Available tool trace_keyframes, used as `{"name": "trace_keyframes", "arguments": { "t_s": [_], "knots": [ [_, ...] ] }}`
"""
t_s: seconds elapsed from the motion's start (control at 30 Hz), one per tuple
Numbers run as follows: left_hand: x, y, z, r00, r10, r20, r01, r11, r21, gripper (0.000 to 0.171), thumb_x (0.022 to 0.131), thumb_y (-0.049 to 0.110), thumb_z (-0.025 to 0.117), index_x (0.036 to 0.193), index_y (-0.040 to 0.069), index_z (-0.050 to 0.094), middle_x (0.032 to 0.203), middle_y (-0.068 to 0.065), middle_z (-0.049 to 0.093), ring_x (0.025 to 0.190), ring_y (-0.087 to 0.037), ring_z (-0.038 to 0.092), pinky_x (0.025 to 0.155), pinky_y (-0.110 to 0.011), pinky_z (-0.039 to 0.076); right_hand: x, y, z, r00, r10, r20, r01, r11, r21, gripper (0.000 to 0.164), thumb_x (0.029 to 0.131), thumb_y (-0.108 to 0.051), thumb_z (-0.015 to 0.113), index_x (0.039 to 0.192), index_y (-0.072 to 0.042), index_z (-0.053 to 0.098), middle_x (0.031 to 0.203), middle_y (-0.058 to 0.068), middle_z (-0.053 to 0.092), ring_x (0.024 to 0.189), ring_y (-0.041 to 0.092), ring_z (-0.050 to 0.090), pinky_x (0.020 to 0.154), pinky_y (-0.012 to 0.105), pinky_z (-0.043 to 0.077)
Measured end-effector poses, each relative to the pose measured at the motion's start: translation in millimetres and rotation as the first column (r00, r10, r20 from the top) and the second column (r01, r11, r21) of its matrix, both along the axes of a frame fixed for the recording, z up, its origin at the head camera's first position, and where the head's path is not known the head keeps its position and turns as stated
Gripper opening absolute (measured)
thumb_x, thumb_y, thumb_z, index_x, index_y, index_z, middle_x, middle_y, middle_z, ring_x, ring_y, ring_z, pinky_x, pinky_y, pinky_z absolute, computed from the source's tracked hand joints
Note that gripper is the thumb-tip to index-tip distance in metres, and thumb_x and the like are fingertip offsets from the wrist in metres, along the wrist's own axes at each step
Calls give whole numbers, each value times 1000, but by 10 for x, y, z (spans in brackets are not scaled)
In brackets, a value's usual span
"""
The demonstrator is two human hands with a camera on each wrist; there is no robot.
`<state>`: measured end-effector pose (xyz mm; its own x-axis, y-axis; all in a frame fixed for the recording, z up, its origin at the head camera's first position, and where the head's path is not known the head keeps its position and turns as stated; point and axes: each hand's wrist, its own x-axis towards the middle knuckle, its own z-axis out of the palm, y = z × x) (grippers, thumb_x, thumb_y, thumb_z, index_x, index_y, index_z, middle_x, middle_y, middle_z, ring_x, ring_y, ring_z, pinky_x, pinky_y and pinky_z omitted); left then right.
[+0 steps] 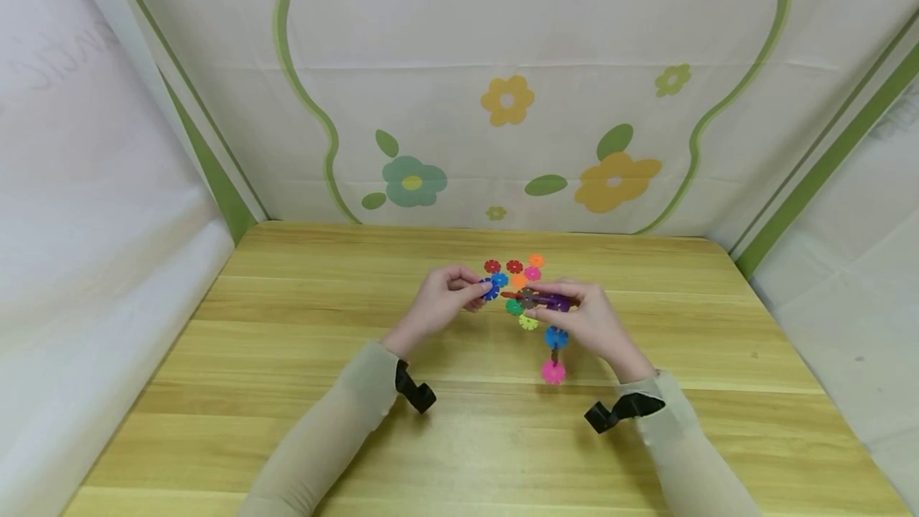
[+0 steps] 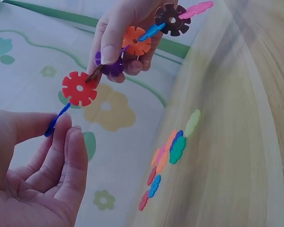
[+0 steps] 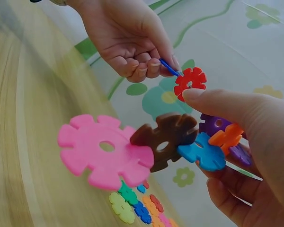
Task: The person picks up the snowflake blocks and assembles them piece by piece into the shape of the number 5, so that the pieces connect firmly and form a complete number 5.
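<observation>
My left hand (image 1: pixel 447 295) pinches a dark blue notched plastic disc (image 2: pixel 57 120) between thumb and fingers. The disc's edge meets a red notched disc (image 2: pixel 79 89); how deep the slots sit together I cannot tell. That red disc ends a chain held by my right hand (image 1: pixel 587 319), whose thumb and fingers grip it around a purple disc (image 2: pixel 112 66). Along the chain follow an orange disc (image 3: pixel 227 138), a light blue disc (image 3: pixel 204 152), a brown disc (image 3: pixel 164 142) and a pink disc (image 3: pixel 103 147) at the near end. The chain is held above the table.
Several loose discs lie on the wooden table (image 1: pixel 301 325) beyond and beneath the hands, among them a yellow-green disc (image 3: pixel 121 208), a green disc (image 2: pixel 178 150) and a red disc (image 1: pixel 491 266). A white cloth wall (image 1: pixel 445 118) with printed flowers stands behind the table.
</observation>
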<state>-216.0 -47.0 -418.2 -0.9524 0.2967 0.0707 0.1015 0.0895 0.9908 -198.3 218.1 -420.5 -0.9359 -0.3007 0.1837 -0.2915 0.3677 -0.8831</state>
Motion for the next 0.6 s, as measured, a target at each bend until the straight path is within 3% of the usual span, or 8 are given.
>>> {"name": "trace_keyframes", "arguments": {
  "t_s": [0.2,0.3,0.43,0.6],
  "knots": [
    [8,27,-7,1000,-4,13,4,1000,28,16,99,12,70,100,-3,66,90,-21,72,75,-26,71,83,-57,57,3,-12,1,1000,5,1,-5,1000,5,36,88,-22,84,121,-10,76,112,10,70,86,26,68,68,30,60],
    [28,34,28,1000,7,24,-7,999,35,16,98,11,70,101,-4,65,90,-22,72,72,-21,70,82,-55,58,-3,-14,0,1000,2,-1,-2,1000,14,36,87,-24,84,120,-12,77,110,8,71,86,26,67,68,30,60],
    [27,31,32,999,13,32,-14,999,43,15,98,9,70,102,-5,64,91,-25,72,73,-24,71,81,-52,59,-8,-12,-16,1000,5,-3,-5,1000,15,35,87,-26,85,119,-14,78,110,5,71,87,27,68,70,32,61],
    [3,45,-18,1000,3,31,-5,999,50,15,98,10,70,101,-3,65,90,-22,73,72,-19,70,83,-58,57,-11,-35,-22,1000,5,-19,-5,1000,24,36,86,-28,85,119,-15,78,108,2,72,86,26,68,70,33,61]
  ]
}}
